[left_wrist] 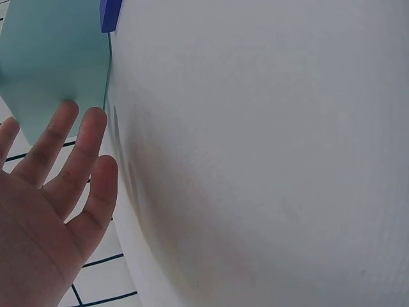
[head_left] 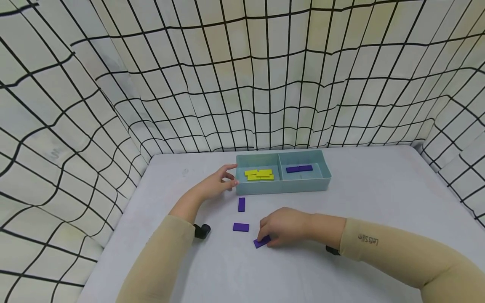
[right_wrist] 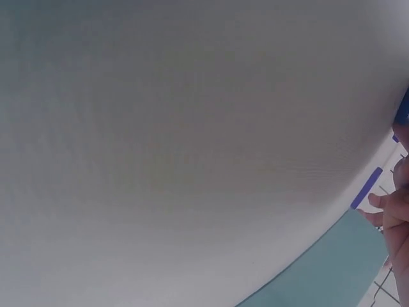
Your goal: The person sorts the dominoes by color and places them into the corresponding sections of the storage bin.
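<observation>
My right hand (head_left: pixel 286 225) pinches a small purple rectangular tile (head_left: pixel 262 241) low over the white table, thumb and fingertips at its end. In the right wrist view only a sliver of this tile (right_wrist: pixel 402 110) shows at the right edge. My left hand (head_left: pixel 219 184) is at the left end of a pale teal two-part box (head_left: pixel 284 186), fingers spread and fingertips right at its wall. Two more purple tiles lie loose between the hands: one upright-set (head_left: pixel 241 204) close before the box, one crosswise (head_left: pixel 241 227) nearer me.
Several yellow tiles (head_left: pixel 259 175) lie piled in the box's left compartment, and purple tiles (head_left: pixel 299 168) lie end to end in its right one. White walls with black netting (head_left: pixel 265 75) enclose the table (head_left: pixel 379 202) at the back and sides.
</observation>
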The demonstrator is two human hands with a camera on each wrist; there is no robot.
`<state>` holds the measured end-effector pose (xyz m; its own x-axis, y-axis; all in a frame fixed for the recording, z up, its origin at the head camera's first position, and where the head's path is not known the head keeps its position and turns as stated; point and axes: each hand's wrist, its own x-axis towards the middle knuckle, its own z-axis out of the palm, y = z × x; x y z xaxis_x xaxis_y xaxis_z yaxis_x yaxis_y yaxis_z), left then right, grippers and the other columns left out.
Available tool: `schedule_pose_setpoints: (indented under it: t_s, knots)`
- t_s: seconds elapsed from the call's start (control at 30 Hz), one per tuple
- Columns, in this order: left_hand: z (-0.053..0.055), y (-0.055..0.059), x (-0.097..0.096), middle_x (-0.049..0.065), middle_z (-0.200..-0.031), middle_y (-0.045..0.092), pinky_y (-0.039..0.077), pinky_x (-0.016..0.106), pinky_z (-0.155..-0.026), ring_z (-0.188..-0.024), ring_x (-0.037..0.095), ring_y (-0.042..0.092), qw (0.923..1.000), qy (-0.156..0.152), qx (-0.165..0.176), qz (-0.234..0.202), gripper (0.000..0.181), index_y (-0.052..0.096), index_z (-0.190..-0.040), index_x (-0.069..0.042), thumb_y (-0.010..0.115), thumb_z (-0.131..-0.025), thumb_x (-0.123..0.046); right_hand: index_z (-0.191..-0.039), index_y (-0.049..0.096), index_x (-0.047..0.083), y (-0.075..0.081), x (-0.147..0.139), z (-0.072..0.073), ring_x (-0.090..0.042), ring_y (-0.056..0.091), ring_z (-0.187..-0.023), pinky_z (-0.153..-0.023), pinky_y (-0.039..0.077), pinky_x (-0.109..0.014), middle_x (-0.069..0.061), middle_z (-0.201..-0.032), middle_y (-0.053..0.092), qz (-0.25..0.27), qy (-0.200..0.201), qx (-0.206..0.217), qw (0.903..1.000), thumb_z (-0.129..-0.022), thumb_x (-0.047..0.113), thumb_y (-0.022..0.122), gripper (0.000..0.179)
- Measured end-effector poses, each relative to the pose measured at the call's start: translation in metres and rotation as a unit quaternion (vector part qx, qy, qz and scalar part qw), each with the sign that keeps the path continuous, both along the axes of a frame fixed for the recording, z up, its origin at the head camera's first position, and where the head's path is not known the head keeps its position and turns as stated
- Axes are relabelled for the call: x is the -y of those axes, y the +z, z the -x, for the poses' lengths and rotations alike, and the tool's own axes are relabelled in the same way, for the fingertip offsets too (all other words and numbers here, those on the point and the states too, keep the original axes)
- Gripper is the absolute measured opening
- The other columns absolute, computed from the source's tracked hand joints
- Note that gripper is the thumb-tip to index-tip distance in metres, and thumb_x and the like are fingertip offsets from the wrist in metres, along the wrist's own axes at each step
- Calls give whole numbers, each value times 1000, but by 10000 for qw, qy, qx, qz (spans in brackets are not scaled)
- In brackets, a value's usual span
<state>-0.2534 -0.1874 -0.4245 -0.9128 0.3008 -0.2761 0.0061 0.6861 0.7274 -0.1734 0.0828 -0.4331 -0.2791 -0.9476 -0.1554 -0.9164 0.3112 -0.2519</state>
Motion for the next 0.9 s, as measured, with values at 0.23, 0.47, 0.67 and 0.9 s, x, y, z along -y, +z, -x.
schedule_pose_setpoints:
  t_s: [0.23, 0.47, 0.67, 0.9]
  knots:
    - [0, -1, -1, 7, -137, 53, 44, 50, -100, -105, 21, 63, 10000, -4, 30, 30, 68, 24, -155, -39, 61, -98, -41, -116, 74, 27, -1, 0, -2, 4, 61, -90, -82, 48, -15, 16, -103, 67, 58, 43, -160, 9998, -91, 26, 74, 25]
    - [-1, -3, 0, 7, -138, 53, 44, 50, -99, -106, 21, 63, 10000, 18, 24, 57, 68, 24, -154, -41, 61, -97, -43, -120, 73, 27, 2, -4, 0, 3, 60, -91, -81, 49, -16, 15, -104, 66, 176, -24, -208, 9996, -91, 23, 73, 29]
    - [-2, -3, 1, 6, -138, 52, 42, 51, -101, -106, 21, 62, 10000, 48, 22, 50, 69, 23, -154, -41, 61, -97, -44, -119, 74, 28, 10, -11, 4, 2, 60, -89, -79, 49, -17, 15, -103, 65, 262, -268, -294, 9989, -91, 22, 73, 29]
    - [-1, -1, -1, 6, -138, 52, 42, 52, -102, -107, 21, 62, 10000, 7, -7, 96, 69, 23, -154, -42, 61, -97, -45, -119, 74, 30, 19, -21, 11, 1, 60, -89, -79, 49, -17, 15, -101, 66, 261, -523, -192, 9981, -91, 23, 74, 29]
